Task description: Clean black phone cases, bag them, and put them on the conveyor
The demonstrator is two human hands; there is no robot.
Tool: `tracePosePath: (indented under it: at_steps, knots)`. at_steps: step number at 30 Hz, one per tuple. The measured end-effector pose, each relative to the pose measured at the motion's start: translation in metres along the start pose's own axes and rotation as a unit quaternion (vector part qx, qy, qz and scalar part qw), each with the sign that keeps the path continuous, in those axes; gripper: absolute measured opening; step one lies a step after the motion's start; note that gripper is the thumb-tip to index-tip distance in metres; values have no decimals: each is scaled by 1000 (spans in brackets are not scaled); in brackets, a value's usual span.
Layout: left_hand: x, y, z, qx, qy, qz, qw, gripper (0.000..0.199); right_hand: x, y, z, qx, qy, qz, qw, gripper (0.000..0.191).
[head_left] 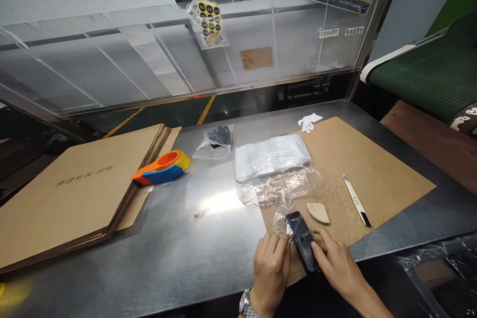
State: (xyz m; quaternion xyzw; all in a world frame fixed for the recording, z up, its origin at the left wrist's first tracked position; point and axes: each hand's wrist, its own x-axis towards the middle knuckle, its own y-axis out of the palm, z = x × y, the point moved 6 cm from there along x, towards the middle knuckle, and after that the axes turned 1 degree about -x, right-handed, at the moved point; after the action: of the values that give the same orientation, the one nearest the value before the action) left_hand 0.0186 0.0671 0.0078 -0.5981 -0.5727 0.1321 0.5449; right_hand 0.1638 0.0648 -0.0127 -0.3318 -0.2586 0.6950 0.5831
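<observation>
A black oblong part (302, 241) lies tilted over the brown board's near left corner. My right hand (333, 258) grips its right edge between thumb and fingers. To its left, my left hand (271, 263), with a watch at the wrist, has its fingers closed on the edge of a clear plastic bag (280, 216). The bag lies against the part's upper left side. Just right of the part rests a pale wedge-shaped piece (318, 212). Beyond the hands is a stack of clear bags (274, 156).
A white cutter (357, 199) lies on the brown board (391, 179). Flattened cartons (82, 184) are stacked left, beside an orange and blue tape dispenser (162, 168). A bagged black item (219, 136) and white glove (309, 122) sit farther back. A clear panel (242, 25) stands behind.
</observation>
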Motion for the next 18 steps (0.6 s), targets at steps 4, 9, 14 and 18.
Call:
tracePosePath:
  at_steps: [4, 9, 14, 18]
  knots:
    - [-2, -10, -11, -29, 20, -22, 999, 16, 6, 0, 10, -83, -19, -29, 996, 42]
    - [7, -29, -11, -58, -3, -21, 998, 16, 16, -10, 42, -176, -102, -13, 979, 31]
    - [20, -48, 10, -125, -110, 45, 985, 13, 31, -34, 79, -157, -190, 49, 968, 37]
    - [25, -81, 18, -151, -140, 13, 978, 16, 36, -48, 111, -154, -265, 102, 946, 28]
